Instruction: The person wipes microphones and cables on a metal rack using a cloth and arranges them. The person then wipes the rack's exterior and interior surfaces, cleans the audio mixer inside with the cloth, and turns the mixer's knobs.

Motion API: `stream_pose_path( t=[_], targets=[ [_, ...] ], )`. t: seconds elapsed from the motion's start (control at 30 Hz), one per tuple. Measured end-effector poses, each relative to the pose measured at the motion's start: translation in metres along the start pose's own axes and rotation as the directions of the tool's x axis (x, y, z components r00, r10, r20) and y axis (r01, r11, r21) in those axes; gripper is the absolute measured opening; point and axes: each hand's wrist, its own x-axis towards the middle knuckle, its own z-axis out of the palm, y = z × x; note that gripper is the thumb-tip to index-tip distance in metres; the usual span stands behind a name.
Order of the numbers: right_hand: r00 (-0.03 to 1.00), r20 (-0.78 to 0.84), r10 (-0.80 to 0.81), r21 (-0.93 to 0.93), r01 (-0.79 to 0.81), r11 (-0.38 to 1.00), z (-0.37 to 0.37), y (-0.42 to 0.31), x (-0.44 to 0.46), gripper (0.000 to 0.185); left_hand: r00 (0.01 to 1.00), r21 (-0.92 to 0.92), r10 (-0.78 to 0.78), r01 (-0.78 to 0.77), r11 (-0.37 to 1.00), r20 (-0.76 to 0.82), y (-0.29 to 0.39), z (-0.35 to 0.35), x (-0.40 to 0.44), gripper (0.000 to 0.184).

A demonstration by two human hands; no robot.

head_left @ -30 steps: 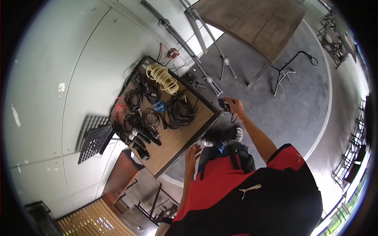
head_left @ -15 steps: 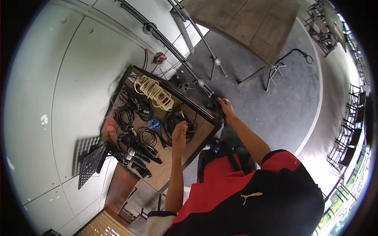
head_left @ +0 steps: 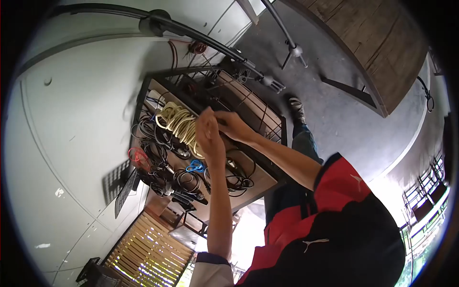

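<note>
My left hand (head_left: pixel 209 138) is over the near end of a coiled cream extension cord (head_left: pixel 179 125), its fingers curled and partly blurred. My right hand (head_left: pixel 235 128) meets it from the right, fingers bent, with their tips hidden behind the left hand. Whatever is between the hands cannot be made out. Below them on the wooden-topped table (head_left: pixel 244 165) lie black cables (head_left: pixel 239 182) with a metal connector. A small blue cable coil (head_left: pixel 195 166) sits left of my left forearm.
Tangled black cables (head_left: pixel 155 138) and a red cable (head_left: pixel 138 157) cover the table's wall side. A perforated music stand (head_left: pixel 125 193) stands at its left end. Black stand poles (head_left: pixel 205 38) cross above the far side. Another wooden table (head_left: pixel 368 43) is at upper right.
My right hand has moved from the table's right edge to meet my left hand. My left hand has shifted from the black cables toward the cream cord. The view has tilted and come closer.
</note>
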Motion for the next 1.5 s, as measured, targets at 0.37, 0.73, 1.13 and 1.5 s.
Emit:
stream_pose_path(
  t=[0.37,0.73,1.13,1.5],
  targets=[
    [0.967,-0.251,-0.035,-0.146,-0.002,0.989,-0.044,0.003,0.068,0.030,0.989,0.528,0.112,-0.042,0.848,-0.100,-0.049,0.037,0.027,0.054],
    [0.978,-0.065,0.196,-0.594,-0.196,0.780,-0.049,0.147,0.104,0.028,0.988,0.735,0.029,0.091,0.672,-0.149,-0.063,0.047,0.053,0.071],
    [0.979,0.057,-0.194,-0.350,0.202,0.915,-0.008,0.100,0.113,0.041,0.975,0.456,-0.006,0.109,0.883,-0.223,-0.067,0.047,0.050,0.066],
    [0.984,0.067,-0.164,-0.446,0.177,0.878,-0.077,0.073,0.123,0.041,0.969,0.436,0.020,0.093,0.895,-0.247,-0.063,0.048,0.050,0.066]
  ],
)
